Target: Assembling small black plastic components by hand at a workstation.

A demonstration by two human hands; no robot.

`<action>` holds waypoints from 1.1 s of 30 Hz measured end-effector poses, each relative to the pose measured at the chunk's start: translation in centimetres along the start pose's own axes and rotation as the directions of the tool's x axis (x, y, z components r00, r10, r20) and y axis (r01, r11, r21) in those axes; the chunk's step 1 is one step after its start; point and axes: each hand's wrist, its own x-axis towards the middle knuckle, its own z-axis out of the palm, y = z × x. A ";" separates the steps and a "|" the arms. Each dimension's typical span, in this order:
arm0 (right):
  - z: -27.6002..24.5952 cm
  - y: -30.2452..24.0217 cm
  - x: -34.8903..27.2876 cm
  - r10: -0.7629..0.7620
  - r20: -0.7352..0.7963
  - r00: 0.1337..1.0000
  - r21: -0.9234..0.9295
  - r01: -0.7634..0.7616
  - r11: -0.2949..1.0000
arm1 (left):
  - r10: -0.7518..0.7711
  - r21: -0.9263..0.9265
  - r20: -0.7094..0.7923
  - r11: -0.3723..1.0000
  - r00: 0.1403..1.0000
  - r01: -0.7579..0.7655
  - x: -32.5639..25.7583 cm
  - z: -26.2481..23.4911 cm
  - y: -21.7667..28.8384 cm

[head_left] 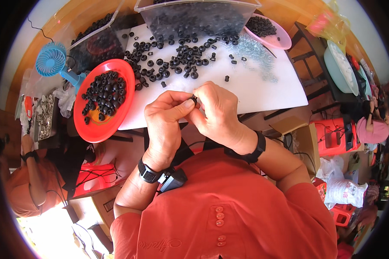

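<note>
My left hand (166,118) and my right hand (216,114) meet over the near edge of the white tabletop (268,97). Between their pinched fingertips is a small black part (194,100), mostly covered by the fingers, and both hands grip it. Beyond them, many loose black round parts (160,62) and small spool-shaped black pieces (227,78) lie scattered on the white surface. To the left of my left hand, a red plate (81,125) bears a heap of black rounded parts (106,93).
A clear plastic bin (199,21) of black parts stands at the back. Beside it are a pink bowl (283,41) of small black pieces and a spread of tiny clear bits (255,56). A blue fan (52,60) is at left. Other people sit at both sides.
</note>
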 end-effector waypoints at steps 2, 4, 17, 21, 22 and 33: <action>0.1 0.3 -0.1 -0.030 -0.014 0.999 0.010 0.030 1.000 | 0.002 0.068 0.036 0.998 0.999 -0.005 -0.1 -0.2 0.1; -0.5 0.6 0.1 -0.037 -0.003 0.999 -0.008 0.037 0.999 | -0.063 0.106 0.041 0.993 0.997 0.058 -0.4 0.3 1.0; 0.6 -0.4 -1.0 -0.014 -0.052 0.999 0.094 0.019 0.995 | -0.106 0.164 0.079 0.982 0.991 0.092 -0.5 -0.8 1.0; 1.0 -0.5 -1.1 0.031 -0.077 0.997 0.124 -0.021 0.992 | -0.081 0.186 0.077 0.980 0.994 0.066 -0.3 -1.0 0.8; 0.7 -0.4 -0.9 0.031 -0.081 0.996 0.128 -0.021 0.992 | -0.080 0.191 0.076 0.979 0.994 0.065 -0.6 -0.9 1.1; -5.9 6.7 0.5 0.112 0.179 0.978 -0.550 0.005 0.835 | 0.623 0.957 0.208 0.030 0.754 -0.289 2.0 -7.7 8.5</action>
